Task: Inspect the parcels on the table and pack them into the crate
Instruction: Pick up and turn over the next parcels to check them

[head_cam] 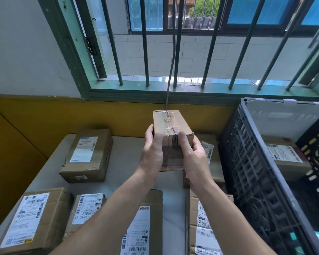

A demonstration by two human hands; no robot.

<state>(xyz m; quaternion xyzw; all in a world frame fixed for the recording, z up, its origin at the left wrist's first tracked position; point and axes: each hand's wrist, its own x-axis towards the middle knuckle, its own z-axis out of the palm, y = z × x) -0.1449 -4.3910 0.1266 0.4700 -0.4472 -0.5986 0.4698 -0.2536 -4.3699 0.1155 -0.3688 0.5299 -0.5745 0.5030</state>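
Rightward, black crate [247, 162] with a labelled parcel [284, 157] inside; left hand [152, 153], right hand [193, 157] clasped around taped box [170, 124].

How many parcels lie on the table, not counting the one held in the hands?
6. Back-left parcel; near row from left: first, second, third, fourth; back-right parcel beside the crate. The arms may hide others.

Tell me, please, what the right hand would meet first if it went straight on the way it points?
The right hand grips the cardboard parcel; pushing straight on with it, it would probably reach the yellow wall below the window, though depth is unclear.
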